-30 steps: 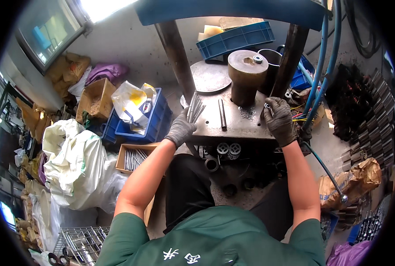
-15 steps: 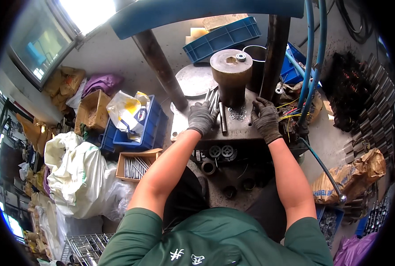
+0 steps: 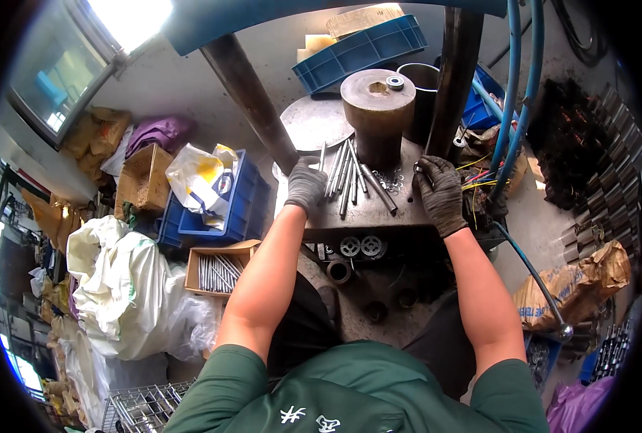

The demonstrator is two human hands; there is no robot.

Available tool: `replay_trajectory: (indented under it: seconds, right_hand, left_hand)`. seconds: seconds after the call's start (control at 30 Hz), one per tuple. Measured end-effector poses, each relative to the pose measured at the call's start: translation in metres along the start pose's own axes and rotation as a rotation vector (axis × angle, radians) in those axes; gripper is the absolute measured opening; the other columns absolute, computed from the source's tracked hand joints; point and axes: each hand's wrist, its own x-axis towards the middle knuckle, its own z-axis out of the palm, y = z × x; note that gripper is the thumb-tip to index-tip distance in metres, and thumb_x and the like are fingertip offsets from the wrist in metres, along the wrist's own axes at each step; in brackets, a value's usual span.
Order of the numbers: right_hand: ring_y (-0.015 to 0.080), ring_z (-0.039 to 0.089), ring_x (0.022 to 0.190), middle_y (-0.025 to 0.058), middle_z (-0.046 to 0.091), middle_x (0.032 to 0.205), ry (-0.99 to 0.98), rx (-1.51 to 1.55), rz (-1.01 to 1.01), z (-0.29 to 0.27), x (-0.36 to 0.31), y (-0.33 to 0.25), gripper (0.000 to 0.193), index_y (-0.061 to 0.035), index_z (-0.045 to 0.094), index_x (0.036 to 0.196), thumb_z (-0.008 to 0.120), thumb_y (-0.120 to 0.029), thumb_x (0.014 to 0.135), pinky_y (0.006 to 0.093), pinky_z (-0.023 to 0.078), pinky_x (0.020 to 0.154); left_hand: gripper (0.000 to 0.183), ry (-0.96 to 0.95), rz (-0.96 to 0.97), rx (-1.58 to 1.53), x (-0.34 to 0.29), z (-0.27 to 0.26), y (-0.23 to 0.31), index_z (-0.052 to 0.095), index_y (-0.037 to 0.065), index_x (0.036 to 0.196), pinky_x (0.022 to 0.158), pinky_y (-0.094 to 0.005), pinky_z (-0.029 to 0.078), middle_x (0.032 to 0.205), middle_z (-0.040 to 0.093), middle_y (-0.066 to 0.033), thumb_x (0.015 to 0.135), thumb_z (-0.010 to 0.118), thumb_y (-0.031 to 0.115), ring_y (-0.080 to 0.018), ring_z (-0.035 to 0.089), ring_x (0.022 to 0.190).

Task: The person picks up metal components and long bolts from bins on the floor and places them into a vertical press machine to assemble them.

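Note:
Slim metal rods point(image 3: 347, 180) lie in a loose fan on the press table point(image 3: 321, 219). Beside their left end is my left hand point(image 3: 306, 185) in a dark grey glove. Its fingers are closed, and one rod point(image 3: 323, 154) sticks up from the fingertips. My right hand point(image 3: 441, 195), gloved alike, is at the table's right side near the press post, thumb and fingers pinched on a small shiny metal ring point(image 3: 418, 169). Several small rings point(image 3: 387, 180) are scattered between the hands. Behind them stands a thick steel cylinder point(image 3: 379, 108) with a bearing point(image 3: 394, 83) on top.
Two steel posts point(image 3: 252, 108) rise left and right of the cylinder. Blue hoses point(image 3: 512, 108) and a ball-ended lever point(image 3: 537, 289) are at the right. A cardboard box of rods point(image 3: 220, 273), a blue crate point(image 3: 245, 202) and a white sack point(image 3: 119, 289) stand left.
My left hand has moved left off the rods, which now lie spread out, and a thicker rod has tilted. The right hand's fingers have drawn together around the ring.

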Motion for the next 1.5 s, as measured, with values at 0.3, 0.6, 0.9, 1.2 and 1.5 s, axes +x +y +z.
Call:
replay_trajectory:
  seconds: [0.3,0.6,0.9,1.2,1.5]
  right_hand:
    - [0.0231,0.073,0.103,0.0117,0.069,0.116,0.055,1.292,0.890,-0.047,-0.009,-0.055,0.029,0.0014,0.060,0.133,0.057,-0.002,0.104,0.0339,0.061,0.090]
    - [0.0271,0.072,0.109,0.0117,0.068,0.119,-0.081,1.303,0.973,-0.061,-0.012,-0.072,0.042,0.0009,0.054,0.142,0.050,0.000,0.100,0.0390,0.062,0.094]
    - [0.0238,0.067,0.121,0.0160,0.069,0.130,-0.153,1.230,0.634,-0.058,-0.018,-0.048,0.023,0.0031,0.069,0.120,0.061,0.001,0.098,0.0368,0.054,0.107]
    - [0.0263,0.070,0.094,0.0129,0.072,0.105,-0.251,1.536,1.107,-0.061,-0.012,-0.056,0.033,-0.0015,0.065,0.127,0.064,-0.022,0.102,0.0384,0.058,0.088]
    - [0.0151,0.066,0.100,0.0090,0.072,0.107,-0.316,0.997,0.841,-0.063,-0.018,-0.084,0.036,-0.0024,0.066,0.126,0.062,-0.032,0.106,0.0308,0.053,0.091]
  left_hand:
    - [0.035,-0.676,-0.377,-0.976,-0.111,0.025,0.075,0.057,0.007,0.132,0.077,-0.0356,0.060,0.108,0.070,-0.0092,0.099,0.065,0.019,-0.0220,0.071,0.097]
    - [0.041,-0.988,0.047,-0.251,-0.157,0.077,0.073,0.059,0.001,0.139,0.091,-0.0317,0.055,0.109,0.072,-0.0085,0.105,0.062,0.021,-0.0145,0.066,0.102]
    - [0.042,-0.951,0.070,-0.060,-0.147,0.083,0.060,0.060,-0.002,0.137,0.102,-0.0346,0.052,0.119,0.071,-0.0127,0.103,0.066,0.021,-0.0189,0.065,0.113]
    - [0.039,-0.903,0.108,-0.078,-0.144,0.089,0.048,0.061,0.004,0.138,0.096,-0.0327,0.053,0.114,0.071,-0.0084,0.101,0.068,0.013,-0.0161,0.064,0.105]
    - [0.036,-0.766,0.168,-0.223,-0.141,0.091,0.055,0.063,-0.001,0.132,0.097,-0.0336,0.054,0.112,0.073,-0.0092,0.097,0.071,0.007,-0.0152,0.066,0.106]
